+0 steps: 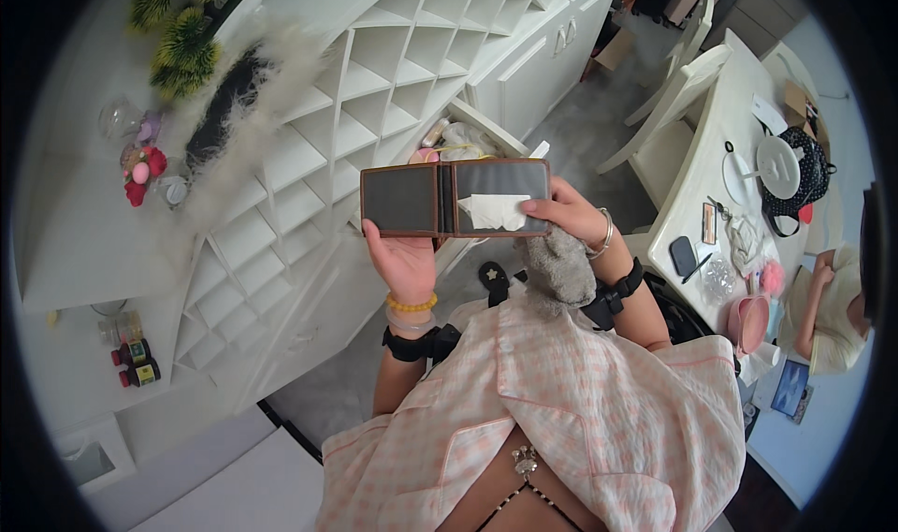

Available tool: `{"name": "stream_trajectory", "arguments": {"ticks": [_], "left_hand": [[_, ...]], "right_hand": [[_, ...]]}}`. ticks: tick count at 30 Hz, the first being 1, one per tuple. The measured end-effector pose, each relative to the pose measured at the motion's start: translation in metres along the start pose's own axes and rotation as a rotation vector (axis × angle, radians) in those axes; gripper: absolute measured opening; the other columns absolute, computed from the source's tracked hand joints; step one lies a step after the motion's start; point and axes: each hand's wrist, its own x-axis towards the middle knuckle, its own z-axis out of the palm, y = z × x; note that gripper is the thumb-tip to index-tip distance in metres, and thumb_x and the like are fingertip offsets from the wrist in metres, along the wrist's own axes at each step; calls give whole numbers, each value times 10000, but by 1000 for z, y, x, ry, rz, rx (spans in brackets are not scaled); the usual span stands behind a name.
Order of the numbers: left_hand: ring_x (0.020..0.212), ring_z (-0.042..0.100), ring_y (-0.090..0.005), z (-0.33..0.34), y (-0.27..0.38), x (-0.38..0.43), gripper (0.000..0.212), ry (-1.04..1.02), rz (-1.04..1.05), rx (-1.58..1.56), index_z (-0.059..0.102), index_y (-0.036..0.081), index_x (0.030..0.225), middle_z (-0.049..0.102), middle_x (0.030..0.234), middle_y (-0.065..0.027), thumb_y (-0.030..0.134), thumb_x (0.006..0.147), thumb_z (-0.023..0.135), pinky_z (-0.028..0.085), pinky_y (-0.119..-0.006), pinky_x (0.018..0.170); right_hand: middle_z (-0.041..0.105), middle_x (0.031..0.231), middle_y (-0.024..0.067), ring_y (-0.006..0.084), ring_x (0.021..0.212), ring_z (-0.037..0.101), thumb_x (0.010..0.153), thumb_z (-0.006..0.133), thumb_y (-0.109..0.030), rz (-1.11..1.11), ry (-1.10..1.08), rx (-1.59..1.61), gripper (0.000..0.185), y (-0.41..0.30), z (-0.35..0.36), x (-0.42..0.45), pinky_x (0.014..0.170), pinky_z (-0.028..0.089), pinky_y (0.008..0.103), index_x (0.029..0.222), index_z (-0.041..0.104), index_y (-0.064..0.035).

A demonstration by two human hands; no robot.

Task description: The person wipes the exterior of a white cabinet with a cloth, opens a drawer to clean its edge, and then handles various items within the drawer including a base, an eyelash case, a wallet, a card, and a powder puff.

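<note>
Both hands hold up an unfolded brown-edged wallet [400,198] with dark inner panels. My left hand [403,262] supports its left half from below, the thumb at the lower left corner. My right hand [572,213] grips the right end, its thumb pressing a crumpled white tissue or paper [494,211] against the clear window. A grey fluffy cloth [559,265] hangs just under my right hand. Behind the wallet, an open drawer [498,128] contains a pink item, clear plastic wrapping and other small things.
A white lattice cabinet [365,76] stands ahead and left. To the right, a white table [691,209] carries a phone [682,256], a pen, a black dotted bag [800,174] and a pink container [747,321]. White chairs [666,125] stand beside it. Another person [831,300] sits at the far right.
</note>
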Motion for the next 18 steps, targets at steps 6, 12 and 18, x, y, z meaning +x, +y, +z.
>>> {"name": "stream_trajectory", "arguments": {"ticks": [6, 12, 18], "left_hand": [[1612, 759, -300, -6, 19, -19, 533, -84, 52, 103, 655, 77, 1826, 755, 1822, -103, 386, 1401, 561, 664, -563, 1295], [1629, 748, -303, 6, 21, -31, 534, -37, 144, 145, 613, 44, 1855, 734, 1834, -116, 324, 1401, 583, 680, -566, 1286], [1825, 580, -363, -8, -7, -43, 817, -422, 171, 803, 444, 54, 2010, 481, 2060, -183, 177, 1287, 802, 551, -552, 1446]], "right_hand": [[904, 1379, -4, 87, 1187, 794, 1284, 864, -263, 5, 8, -74, 418, 1, -2, -9, 1013, 676, 330, 1588, 842, 24], [903, 1389, -3, 94, 1227, 789, 1296, 852, -285, 32, 35, -63, 418, 2, 7, -17, 1070, 666, 333, 1572, 858, 29], [887, 1349, 12, 102, 1215, 759, 1350, 740, -435, 53, 125, -102, 530, 18, 0, -35, 1070, 648, 346, 1540, 853, 47]]}}
